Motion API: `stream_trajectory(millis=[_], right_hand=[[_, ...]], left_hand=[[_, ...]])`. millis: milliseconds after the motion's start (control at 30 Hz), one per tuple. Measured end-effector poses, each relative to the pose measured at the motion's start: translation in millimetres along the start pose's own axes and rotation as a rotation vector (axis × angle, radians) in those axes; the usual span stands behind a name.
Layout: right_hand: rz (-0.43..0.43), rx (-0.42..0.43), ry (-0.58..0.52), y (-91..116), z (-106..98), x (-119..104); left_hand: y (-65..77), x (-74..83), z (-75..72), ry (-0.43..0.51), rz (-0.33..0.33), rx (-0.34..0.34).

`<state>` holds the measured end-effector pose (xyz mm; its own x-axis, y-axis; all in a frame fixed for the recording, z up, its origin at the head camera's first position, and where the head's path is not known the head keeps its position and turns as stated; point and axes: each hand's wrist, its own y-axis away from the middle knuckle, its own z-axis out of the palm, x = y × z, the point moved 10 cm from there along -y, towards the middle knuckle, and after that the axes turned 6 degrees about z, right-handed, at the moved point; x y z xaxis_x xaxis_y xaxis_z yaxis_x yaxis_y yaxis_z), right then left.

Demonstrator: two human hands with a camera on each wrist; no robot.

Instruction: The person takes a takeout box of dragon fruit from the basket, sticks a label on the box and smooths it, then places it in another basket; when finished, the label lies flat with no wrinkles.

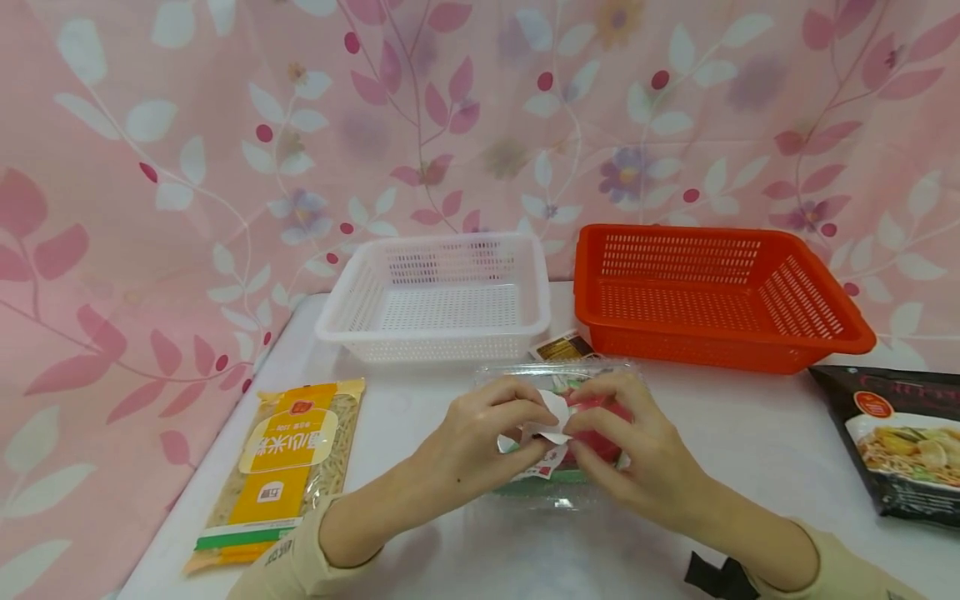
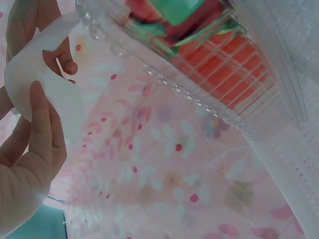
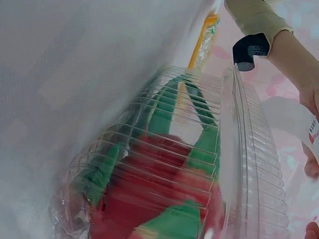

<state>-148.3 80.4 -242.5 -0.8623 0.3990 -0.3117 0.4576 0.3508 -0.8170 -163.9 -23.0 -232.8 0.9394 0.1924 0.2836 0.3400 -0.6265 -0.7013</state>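
Note:
A clear plastic clamshell box [image 1: 558, 502] lies at the middle of the table, with red and green contents [image 3: 149, 174] showing through its ribbed wall. Above its lid, a curled white paper label [image 1: 556, 410] with some print is between both hands. My left hand [image 1: 491, 437] pinches the label's left side between thumb and fingers. From the other side, my right hand [image 1: 637, 450] pinches its right edge. The label [image 2: 35, 84] appears as a bent white strip in the left wrist view, clear of the box's edge there.
Behind the box stand a white basket [image 1: 435, 346] and a red basket [image 1: 697, 346], with a small printed card [image 1: 562, 347] near them. A yellow noodle packet [image 1: 281, 467] lies left, a black food packet [image 1: 900, 442] right. Floral cloth [image 1: 480, 108] hangs behind.

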Motion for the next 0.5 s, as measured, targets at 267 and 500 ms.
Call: stream_trajectory(millis=[267,500], right_hand=[[-0.007,0.022,-0.041,-1.6,-3.9,-1.5],[0.011,0.017,-0.050,-4.6,-6.4,-1.1]], left_hand=[[2.0,-2.5,0.9,-0.031,-0.036,-0.015],[4.4,-9.6,3.6,0.064,-0.101,-0.032]])
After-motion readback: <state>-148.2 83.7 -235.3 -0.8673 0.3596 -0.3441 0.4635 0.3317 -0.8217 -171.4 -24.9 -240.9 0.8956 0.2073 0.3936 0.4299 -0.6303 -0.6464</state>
